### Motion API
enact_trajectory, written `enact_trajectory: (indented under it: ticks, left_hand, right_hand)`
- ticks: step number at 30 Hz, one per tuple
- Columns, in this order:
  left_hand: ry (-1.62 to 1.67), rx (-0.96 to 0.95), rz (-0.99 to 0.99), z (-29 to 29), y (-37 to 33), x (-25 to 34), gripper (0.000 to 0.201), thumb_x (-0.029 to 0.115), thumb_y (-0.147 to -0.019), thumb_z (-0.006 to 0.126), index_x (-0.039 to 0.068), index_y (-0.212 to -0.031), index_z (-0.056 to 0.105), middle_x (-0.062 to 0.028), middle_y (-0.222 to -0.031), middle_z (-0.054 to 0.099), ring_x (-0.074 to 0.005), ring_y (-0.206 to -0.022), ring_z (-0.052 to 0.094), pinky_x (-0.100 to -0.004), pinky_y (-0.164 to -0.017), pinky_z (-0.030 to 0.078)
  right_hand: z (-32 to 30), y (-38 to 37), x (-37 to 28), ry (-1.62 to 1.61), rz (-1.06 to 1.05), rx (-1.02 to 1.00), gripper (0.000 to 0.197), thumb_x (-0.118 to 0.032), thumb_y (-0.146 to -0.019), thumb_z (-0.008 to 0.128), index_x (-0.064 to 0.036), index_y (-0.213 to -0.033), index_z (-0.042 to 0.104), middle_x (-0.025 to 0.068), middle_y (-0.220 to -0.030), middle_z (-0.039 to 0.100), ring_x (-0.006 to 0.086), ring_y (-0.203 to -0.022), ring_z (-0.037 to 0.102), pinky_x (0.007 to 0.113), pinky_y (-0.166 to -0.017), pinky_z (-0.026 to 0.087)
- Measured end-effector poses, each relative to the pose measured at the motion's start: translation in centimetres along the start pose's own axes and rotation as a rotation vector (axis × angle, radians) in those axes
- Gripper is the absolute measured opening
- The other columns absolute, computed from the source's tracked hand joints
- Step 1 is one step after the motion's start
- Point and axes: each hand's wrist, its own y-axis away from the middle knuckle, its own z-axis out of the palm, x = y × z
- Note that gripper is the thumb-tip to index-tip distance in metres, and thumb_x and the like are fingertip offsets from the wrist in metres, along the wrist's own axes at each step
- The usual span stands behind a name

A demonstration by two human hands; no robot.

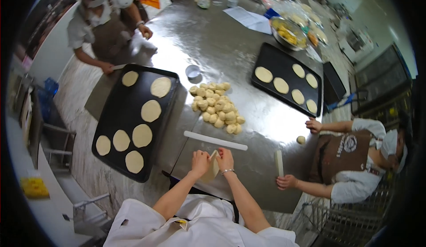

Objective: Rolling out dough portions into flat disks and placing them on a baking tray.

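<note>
A thin sheet of dough [212, 169] hangs between my two hands at the near edge of the steel table [195, 38]. My left hand [201, 162] pinches it on one side. On the other side, my right hand [225, 159], below which a bracelet shows, grips its upper edge. Just beyond them lies a white rolling pin [215, 140], touched by neither hand. Farther off is a heap of pale dough balls [217, 106], with a small metal cup [192, 72] behind it.
At left, a black baking tray [116, 114] bears several flat dough rounds; another such tray [277, 60] lies at far right. A co-worker at right holds a white rolling pin [278, 163] near one dough ball [301, 139]. Another person [106, 29] stands far left. A bowl [288, 33] holds yellow food.
</note>
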Motion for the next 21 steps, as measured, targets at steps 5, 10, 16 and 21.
enact_trajectory:
  ticks: [5, 10, 16, 21]
  left_hand:
    - [0.060, -0.052, 0.067, -2.7, 5.9, -1.3, 0.018, 0.017, -0.095, 0.065, 0.001, -0.103, 0.064, -0.0205, -0.101, 0.068, -0.0394, -0.103, 0.063, -0.0508, -0.091, 0.049]
    - [0.400, -0.172, -0.075, -9.0, 9.0, -2.0, 0.026, 0.025, -0.103, 0.058, 0.002, -0.112, 0.052, -0.0225, -0.099, 0.067, -0.0413, -0.096, 0.066, -0.0446, -0.081, 0.052]
    - [1.091, -0.002, -0.183, -15.7, 7.4, -7.2, 0.019, 0.022, -0.102, 0.066, 0.005, -0.107, 0.058, 0.0031, -0.091, 0.060, -0.0051, -0.082, 0.057, -0.0241, -0.073, 0.048]
    - [1.175, 0.276, -0.152, -25.8, 2.9, -14.6, 0.020, 0.014, -0.099, 0.068, 0.005, -0.114, 0.057, 0.0014, -0.098, 0.059, -0.0066, -0.089, 0.057, -0.0246, -0.079, 0.049]
  right_hand:
    - [-2.3, 1.7, 1.5, 0.168, -0.417, -0.127, 0.031, -0.013, -0.087, 0.070, -0.0093, -0.117, 0.068, 0.0153, -0.113, 0.064, 0.0363, -0.096, 0.063, 0.043, -0.092, 0.051]
    - [-5.5, 3.3, -2.0, -0.044, -0.197, -0.709, 0.021, -0.023, -0.098, 0.066, -0.0057, -0.111, 0.067, 0.0059, -0.097, 0.066, 0.0222, -0.091, 0.062, 0.035, -0.087, 0.050]
    - [-2.5, -0.5, -13.5, -0.448, -0.010, -0.893, 0.026, -0.030, -0.106, 0.057, -0.0045, -0.107, 0.064, -0.0031, -0.095, 0.059, 0.0076, -0.092, 0.053, 0.025, -0.082, 0.045]
    - [7.4, -6.2, -26.9, -0.498, -0.175, -0.902, 0.026, -0.029, -0.106, 0.056, -0.0045, -0.113, 0.061, -0.0023, -0.097, 0.056, 0.0081, -0.092, 0.052, 0.024, -0.082, 0.044]
